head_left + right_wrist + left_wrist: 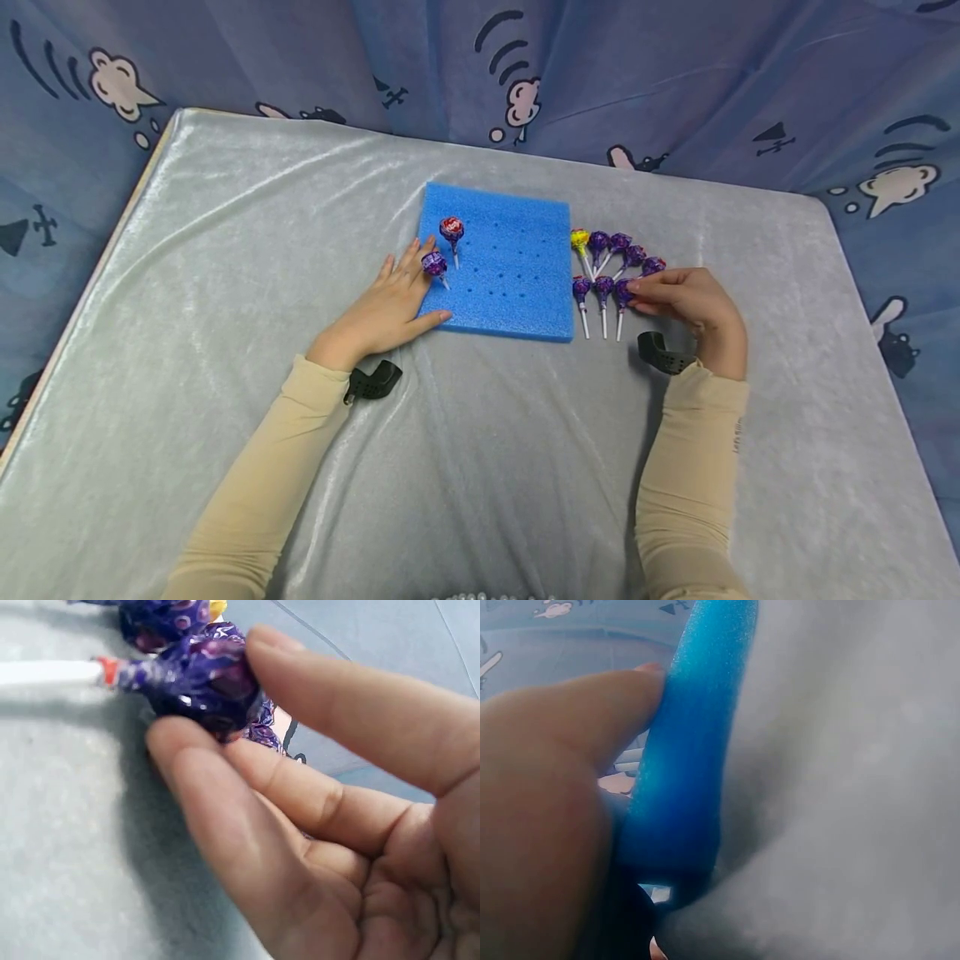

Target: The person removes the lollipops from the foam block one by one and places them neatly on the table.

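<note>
My left hand rests with spread, straight fingers on the left edge of a blue foam block with rows of small holes. In the left wrist view its thumb lies against the block's side. A red-wrapped lollipop and a purple-wrapped lollipop stand stick-down in the foam beside that hand. To the right of the block my right hand pinches the wrapped head of another purple lollipop between thumb and fingers. Its white stick points away from the palm.
Several more lollipops lie on the grey cloth-covered table right of the block. One is yellow; the others, such as one purple lollipop, lie close together. A blue patterned curtain hangs behind the table.
</note>
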Demonstrator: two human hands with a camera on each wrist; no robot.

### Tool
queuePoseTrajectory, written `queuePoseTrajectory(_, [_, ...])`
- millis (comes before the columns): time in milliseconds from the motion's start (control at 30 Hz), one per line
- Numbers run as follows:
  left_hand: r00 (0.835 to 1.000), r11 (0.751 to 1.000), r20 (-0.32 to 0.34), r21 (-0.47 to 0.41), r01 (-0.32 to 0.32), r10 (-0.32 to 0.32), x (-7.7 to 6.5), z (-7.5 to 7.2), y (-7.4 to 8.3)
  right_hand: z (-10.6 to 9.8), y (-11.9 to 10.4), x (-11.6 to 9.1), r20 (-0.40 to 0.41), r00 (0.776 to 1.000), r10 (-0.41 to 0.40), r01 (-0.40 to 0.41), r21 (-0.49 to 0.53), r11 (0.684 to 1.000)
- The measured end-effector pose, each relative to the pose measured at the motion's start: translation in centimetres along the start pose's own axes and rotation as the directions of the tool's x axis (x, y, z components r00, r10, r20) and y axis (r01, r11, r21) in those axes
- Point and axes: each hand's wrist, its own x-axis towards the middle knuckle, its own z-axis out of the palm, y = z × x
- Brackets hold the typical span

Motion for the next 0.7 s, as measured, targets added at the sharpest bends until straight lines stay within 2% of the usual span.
queuePoseTrajectory(133, [1.000, 1.000, 0.002, 0.000, -0.001, 0.001, -0.1, -0.1, 0.0, 0.1, -0.2, -0.1, -0.009, 1.000, 0.026, -0.026, -0.068, 0.997])
queuePoseTrajectory(333, [1.000, 1.000, 0.003, 0.007, 0.004, -0.004, 0.0, -0.3, 0.1, 0.1, -0.5, -0.4, -0.022, 0.999, 0.026, -0.028, -0.095, 0.995])
queuePoseTrajectory(567, [1.000, 1.000, -0.007, 0.001, -0.003, 0.003, -0.1, -0.3, 0.1, -0.4, -0.3, -0.8, -0.009, 1.000, -0.018, 0.017, -0.088, 0.996])
queuePoseTrajectory(700, [1.000, 1.000, -0.006, 0.000, -0.010, 0.010, -0.1, 0.0, 0.1, -0.7, -0.1, -1.2, -0.034, 0.998, -0.046, 0.044, -0.055, 0.997])
